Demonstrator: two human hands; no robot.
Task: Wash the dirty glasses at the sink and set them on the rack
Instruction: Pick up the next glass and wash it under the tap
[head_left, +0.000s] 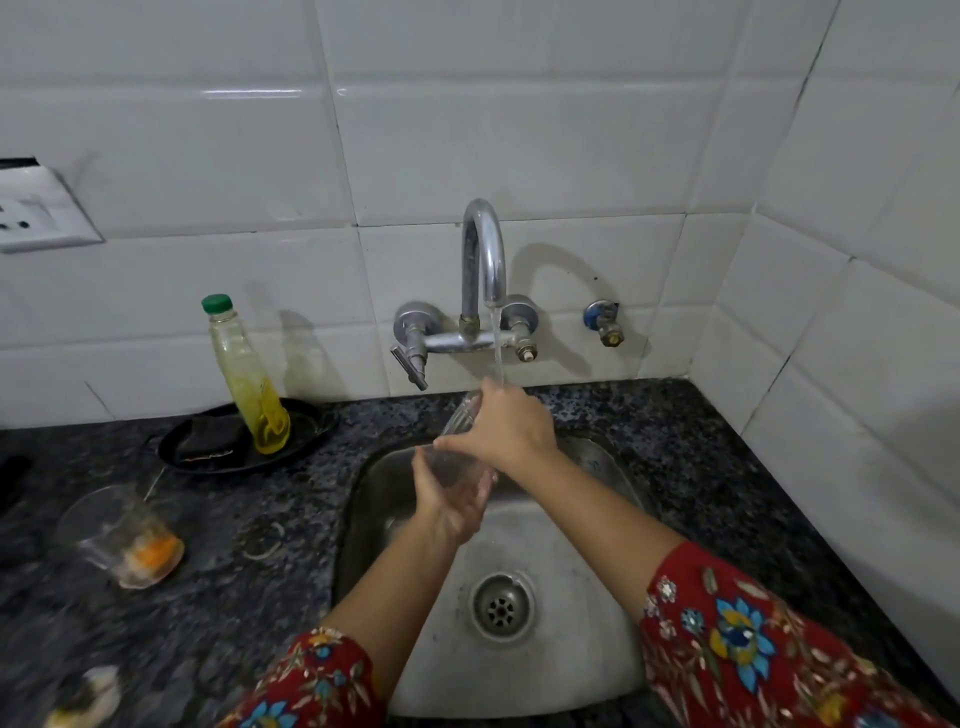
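A clear glass lies tilted over the steel sink, under the running water from the chrome tap. My left hand cups its lower end from beneath. My right hand wraps over its upper end, where the stream lands. A second glass with orange residue stands on the dark counter at the left, apart from both hands. No rack is in view.
A bottle of yellow dish liquid with a green cap stands on a black tray with a dark scrubber. A wall socket is at the far left. White tiled walls close in behind and at the right.
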